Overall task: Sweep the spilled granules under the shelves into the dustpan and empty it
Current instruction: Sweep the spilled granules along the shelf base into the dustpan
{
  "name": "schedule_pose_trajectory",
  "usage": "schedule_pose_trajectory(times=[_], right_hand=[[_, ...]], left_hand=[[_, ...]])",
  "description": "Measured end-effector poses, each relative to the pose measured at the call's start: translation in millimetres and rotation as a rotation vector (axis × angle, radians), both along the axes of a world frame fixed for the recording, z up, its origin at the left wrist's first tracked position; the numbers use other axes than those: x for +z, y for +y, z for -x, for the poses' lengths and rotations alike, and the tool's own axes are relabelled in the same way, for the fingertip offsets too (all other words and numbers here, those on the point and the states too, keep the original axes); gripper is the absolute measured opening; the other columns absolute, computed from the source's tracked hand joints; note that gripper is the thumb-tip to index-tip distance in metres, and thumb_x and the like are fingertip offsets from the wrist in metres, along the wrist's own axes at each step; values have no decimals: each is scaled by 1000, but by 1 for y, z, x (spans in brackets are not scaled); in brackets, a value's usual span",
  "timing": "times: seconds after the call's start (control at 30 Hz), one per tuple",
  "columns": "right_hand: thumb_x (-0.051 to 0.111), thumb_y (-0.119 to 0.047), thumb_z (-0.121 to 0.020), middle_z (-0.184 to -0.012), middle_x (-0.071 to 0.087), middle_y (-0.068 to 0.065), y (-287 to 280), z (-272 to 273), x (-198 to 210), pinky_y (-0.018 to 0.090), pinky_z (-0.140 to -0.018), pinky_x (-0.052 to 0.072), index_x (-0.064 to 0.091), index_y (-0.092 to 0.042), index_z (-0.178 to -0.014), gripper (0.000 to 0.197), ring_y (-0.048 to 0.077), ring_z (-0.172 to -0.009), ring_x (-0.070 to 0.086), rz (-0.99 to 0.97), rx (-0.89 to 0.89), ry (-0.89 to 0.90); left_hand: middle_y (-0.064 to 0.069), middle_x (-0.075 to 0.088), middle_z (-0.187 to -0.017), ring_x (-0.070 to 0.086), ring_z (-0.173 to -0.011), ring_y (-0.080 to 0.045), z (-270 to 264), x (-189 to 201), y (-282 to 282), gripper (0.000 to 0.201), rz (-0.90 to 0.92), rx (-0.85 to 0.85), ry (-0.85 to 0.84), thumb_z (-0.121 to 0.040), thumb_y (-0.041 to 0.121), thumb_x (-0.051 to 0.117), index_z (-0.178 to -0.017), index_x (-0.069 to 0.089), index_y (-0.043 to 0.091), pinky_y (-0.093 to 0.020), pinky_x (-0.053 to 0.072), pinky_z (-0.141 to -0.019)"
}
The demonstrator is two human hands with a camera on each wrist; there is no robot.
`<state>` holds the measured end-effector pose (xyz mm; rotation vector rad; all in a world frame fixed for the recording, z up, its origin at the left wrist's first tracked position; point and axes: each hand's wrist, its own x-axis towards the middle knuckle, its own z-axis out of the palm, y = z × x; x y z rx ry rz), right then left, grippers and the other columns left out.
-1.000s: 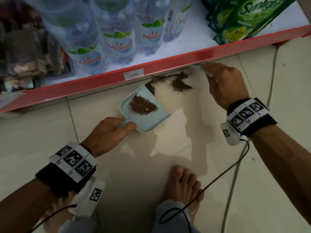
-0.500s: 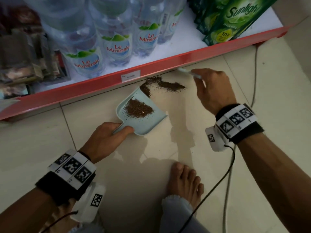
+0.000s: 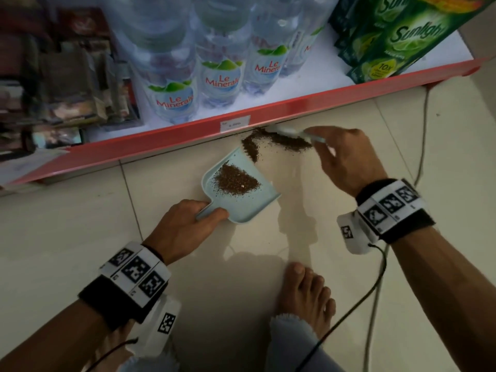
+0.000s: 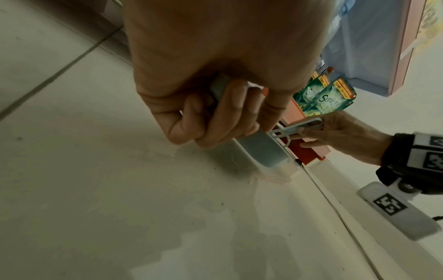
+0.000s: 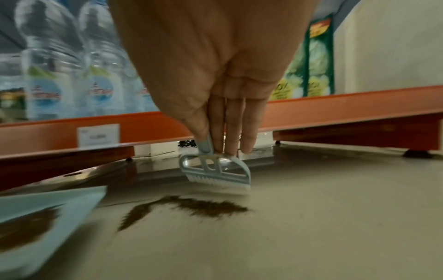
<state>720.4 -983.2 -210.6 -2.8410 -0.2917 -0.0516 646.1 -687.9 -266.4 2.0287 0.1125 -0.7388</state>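
Note:
A pale blue dustpan [image 3: 251,205] lies on the tiled floor with its mouth toward the red shelf edge and a heap of brown granules [image 3: 236,181] inside. My left hand [image 3: 185,229] grips its handle [image 4: 251,140]. More brown granules [image 3: 279,142] lie in a streak on the floor before the pan's lip [image 5: 199,206]. My right hand [image 3: 346,159] pinches a small pale blue brush [image 5: 215,172], bristles down on the floor just behind the streak, by the gap under the shelf.
The red shelf edge [image 3: 241,122] overhangs the floor, carrying water bottles [image 3: 220,73] and green Sunlight pouches [image 3: 397,41]. A bare foot [image 3: 306,294] stands close below the dustpan. Cables [image 3: 375,280] trail over the tiles at right.
My right hand has carried the brush left along the shelf edge, drawing the loose granules into a longer streak nearer the pan. The dustpan and left hand stayed put.

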Motion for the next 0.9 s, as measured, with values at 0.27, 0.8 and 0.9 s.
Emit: schedule_pose_trajectory(times=[0.27, 0.8, 0.9], right_hand=[[48, -16, -96, -116, 70, 18, -23, -35, -7, 44, -89, 54, 68, -20, -124, 34, 41, -101, 65, 105, -312, 76], [43, -12, -97, -106, 70, 14, 28, -35, -25, 30, -72, 45, 68, -13, -110, 28, 34, -89, 65, 118, -214, 117], [43, -5, -99, -121, 69, 6, 47, -27, -24, 33, -86, 55, 65, -17, -126, 37, 26, -93, 69, 25, 93, 229]], left_hand=[[8, 45, -51, 41, -48, -11, -5, -5, -7, 40, 2, -7, 29, -86, 48, 62, -60, 50, 20, -31, 36, -58], [8, 44, -50, 40, -45, -9, -10, -9, -4, 40, -8, 13, 36, -86, 49, 62, -61, 52, 19, -31, 36, -57], [7, 43, -50, 39, -45, -8, -10, -9, -3, 40, -2, 5, 30, -87, 48, 62, -61, 51, 19, -31, 35, -56]])
